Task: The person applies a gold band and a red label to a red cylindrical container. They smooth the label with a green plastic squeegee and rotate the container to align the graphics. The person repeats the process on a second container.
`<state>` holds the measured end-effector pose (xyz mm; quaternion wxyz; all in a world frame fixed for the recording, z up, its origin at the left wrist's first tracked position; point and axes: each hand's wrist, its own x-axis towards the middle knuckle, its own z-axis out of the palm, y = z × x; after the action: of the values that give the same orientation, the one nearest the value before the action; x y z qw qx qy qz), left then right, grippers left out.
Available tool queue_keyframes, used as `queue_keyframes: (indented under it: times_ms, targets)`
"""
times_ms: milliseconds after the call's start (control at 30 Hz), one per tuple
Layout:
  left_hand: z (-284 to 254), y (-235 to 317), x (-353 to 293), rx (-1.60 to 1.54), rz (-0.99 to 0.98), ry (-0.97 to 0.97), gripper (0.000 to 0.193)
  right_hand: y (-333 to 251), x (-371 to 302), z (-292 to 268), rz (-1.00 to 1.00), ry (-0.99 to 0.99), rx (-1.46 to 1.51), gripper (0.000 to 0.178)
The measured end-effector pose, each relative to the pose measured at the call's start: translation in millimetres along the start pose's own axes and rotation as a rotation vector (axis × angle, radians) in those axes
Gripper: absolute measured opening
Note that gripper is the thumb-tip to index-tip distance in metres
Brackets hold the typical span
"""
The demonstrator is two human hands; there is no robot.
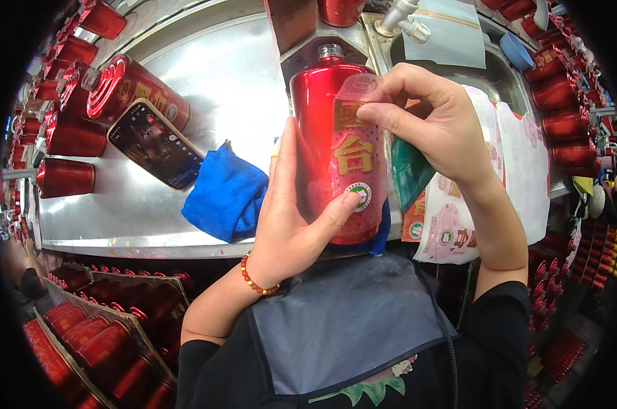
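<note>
A glossy red bottle [313, 146] with a clear, threaded neck lies in front of me, neck pointing away. On its face is a clear transfer film [354, 140] with gold characters and a round green-and-white emblem. The film's far end stands off the bottle, pinched between thumb and finger of my right hand [428, 112]. My left hand [288, 228] grips the bottle from the left, its thumb pressing near the emblem. Beneath my right wrist is a green flat piece [410, 176], partly hidden. Printed transfer sheets [451, 228] lie to the right, under my forearm.
Left on the metal table [219, 88] are a folded blue cloth [228, 194], a lit phone [157, 144] and a decorated red bottle [144, 88] that the phone leans on. A tap [398, 19] and blue bowl [516, 51] are at the back. Red bottles crowd both sides.
</note>
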<state>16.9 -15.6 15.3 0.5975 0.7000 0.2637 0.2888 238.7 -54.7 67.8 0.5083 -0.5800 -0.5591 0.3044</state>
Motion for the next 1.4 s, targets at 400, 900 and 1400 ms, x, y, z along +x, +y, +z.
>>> queue_keyframes:
  times_ms: [400,900,1400]
  targets:
    - [-0.6,-0.2,-1.7,-0.280,-0.030,0.002,0.085,4.0,3.4,-3.7,0.051,-0.083,0.040,0.011]
    - [-5.4,-9.2,-0.1,-0.248,-0.067,-0.033,0.076,5.5,3.6,-4.8,0.059,-0.086,0.065,0.011]
    - [-2.4,6.4,2.4,0.019,-0.145,-0.079,0.106,9.7,5.7,-1.8,0.019,-0.068,0.134,0.015]
